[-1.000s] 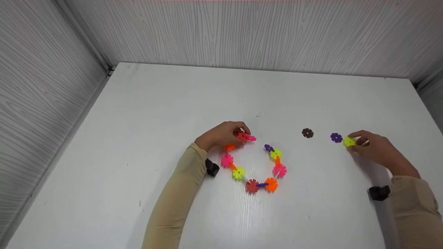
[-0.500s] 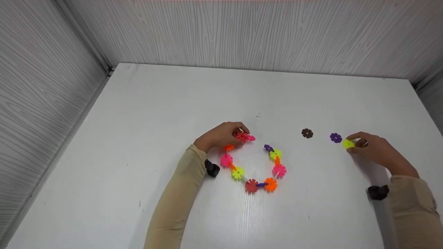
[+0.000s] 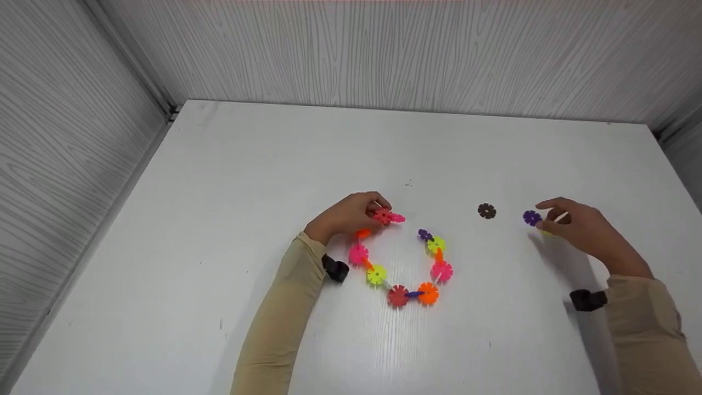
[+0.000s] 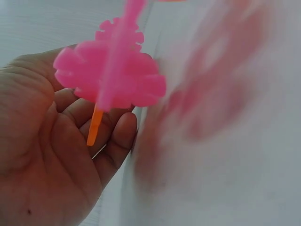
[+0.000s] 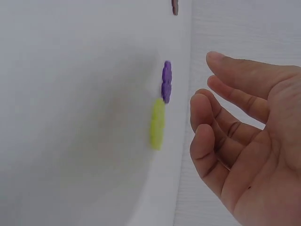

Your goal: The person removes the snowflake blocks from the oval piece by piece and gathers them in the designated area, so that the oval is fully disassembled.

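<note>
On the white counter (image 3: 153, 263), a chain of interlocking snowflake discs (image 3: 398, 296) curves into an incomplete ring, its gap facing the far edge. The left hand (image 3: 351, 213) pinches the red snowflake disc (image 3: 383, 215) near one end, with a pink snowflake disc (image 3: 397, 218) jutting from it toward the counter's right edge; a purple end disc (image 3: 425, 235) finishes the opposite side. Closer to that right edge, the right hand (image 3: 584, 230) holds nothing, thumb and fingers apart and loosely bent, above the yellow snowflake disc (image 5: 157, 125). Just beside that lies a loose purple snowflake disc (image 3: 532, 218), then a brown snowflake disc (image 3: 486, 210) farther from the right edge.
</note>
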Motion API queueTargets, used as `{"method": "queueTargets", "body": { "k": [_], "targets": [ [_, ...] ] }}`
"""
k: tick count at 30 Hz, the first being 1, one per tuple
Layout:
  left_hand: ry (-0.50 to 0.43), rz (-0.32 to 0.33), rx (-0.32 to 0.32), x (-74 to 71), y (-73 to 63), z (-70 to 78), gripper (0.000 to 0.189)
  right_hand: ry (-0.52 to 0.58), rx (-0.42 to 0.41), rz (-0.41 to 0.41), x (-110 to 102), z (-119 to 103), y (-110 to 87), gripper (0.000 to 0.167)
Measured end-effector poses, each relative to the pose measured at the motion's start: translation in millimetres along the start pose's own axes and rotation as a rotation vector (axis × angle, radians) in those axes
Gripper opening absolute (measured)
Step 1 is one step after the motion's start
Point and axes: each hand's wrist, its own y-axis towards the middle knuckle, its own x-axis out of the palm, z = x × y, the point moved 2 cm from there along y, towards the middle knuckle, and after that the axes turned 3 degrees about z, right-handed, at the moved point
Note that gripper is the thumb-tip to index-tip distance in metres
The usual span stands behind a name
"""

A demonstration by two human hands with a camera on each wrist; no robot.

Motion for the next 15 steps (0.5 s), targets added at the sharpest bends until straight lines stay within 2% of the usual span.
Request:
{"method": "queueTargets", "body": {
  "k": [7,15],
  "targets": [
    [-0.034,0.009,0.002,-0.7,-0.9,1.7,0.037,0.027,-0.042,0.031,6,-36,11.3,0.048],
    [0.008,0.016,0.019,1.4,-4.6,2.9,0.038,0.051,-0.103,0.009,23,-69,22.7,0.042]
  ]
}}
